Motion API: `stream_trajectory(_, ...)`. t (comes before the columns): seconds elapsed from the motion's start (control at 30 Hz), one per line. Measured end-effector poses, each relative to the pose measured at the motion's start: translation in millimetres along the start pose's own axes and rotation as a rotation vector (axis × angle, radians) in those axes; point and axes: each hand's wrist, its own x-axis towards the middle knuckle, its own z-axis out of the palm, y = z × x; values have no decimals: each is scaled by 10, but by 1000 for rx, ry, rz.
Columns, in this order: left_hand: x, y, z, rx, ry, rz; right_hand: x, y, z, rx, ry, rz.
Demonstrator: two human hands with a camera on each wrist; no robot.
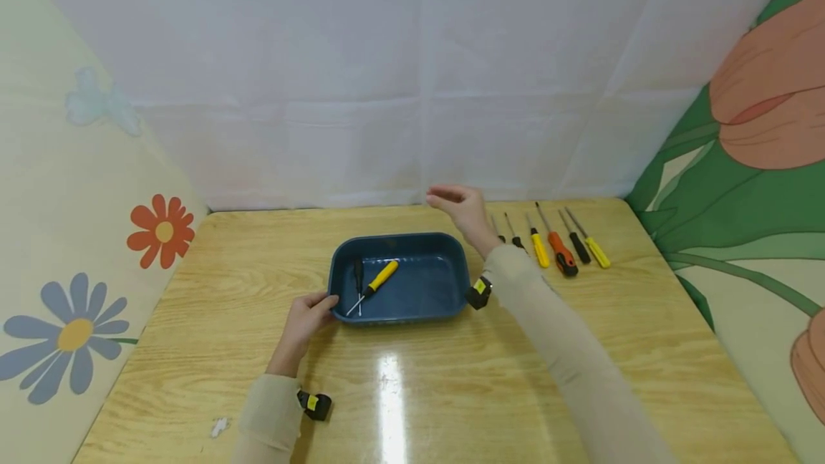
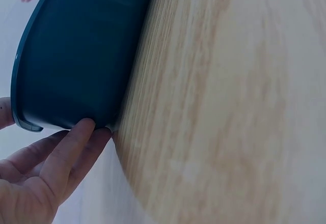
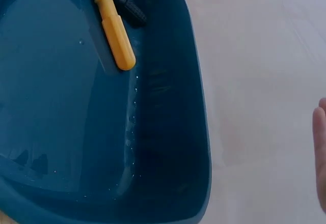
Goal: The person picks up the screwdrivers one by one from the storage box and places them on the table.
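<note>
A dark blue plastic bin (image 1: 425, 315) sits on the wooden table. Inside it, at the left, lie a yellow-handled screwdriver (image 1: 383, 276) and a black-handled screwdriver (image 1: 358, 274), the yellow one's shaft crossing over the other. My left hand (image 1: 307, 321) holds the bin's near left corner; in the left wrist view, the fingers (image 2: 66, 155) press its outer wall while the thumb is at the rim. Raised past the bin's far right corner, my right hand (image 1: 462, 213) has its fingers extended together, with nothing seen in them. Only its edge shows in the right wrist view.
Right of the bin lies a row of several screwdrivers, including a yellow-and-black one (image 1: 540, 249), a red-and-black one (image 1: 562, 253), a black one (image 1: 579, 248) and a yellow-green one (image 1: 596, 252). The right forearm partly covers the row. White cloth (image 1: 309, 149) hangs behind the table.
</note>
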Motion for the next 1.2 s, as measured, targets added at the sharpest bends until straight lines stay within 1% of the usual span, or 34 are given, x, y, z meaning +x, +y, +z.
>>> stream_trajectory(0.3,12,8,-16,4,-5,7,14,87,167,-47,-241,70)
stream_trajectory(0.4,16,-2,-20,14,-3,3,30,123,224,-77,-293,100)
stream_trajectory(0.63,17,-9,-12,13,6,-5,70,212,353,-211,-417,147)
stream_trajectory(0.77,16,0,-6,9,7,-1,78,270,424,-277,-506,175)
stream_trajectory(0.97,15,2,-7,10,11,1,83,367,501,-355,-649,170)
stream_trajectory(1.07,23,-9,-2,13,15,2,91,394,526,-368,-688,181)
stream_trajectory(1.2,35,-26,7,15,11,2,110,408,555,-402,-708,205)
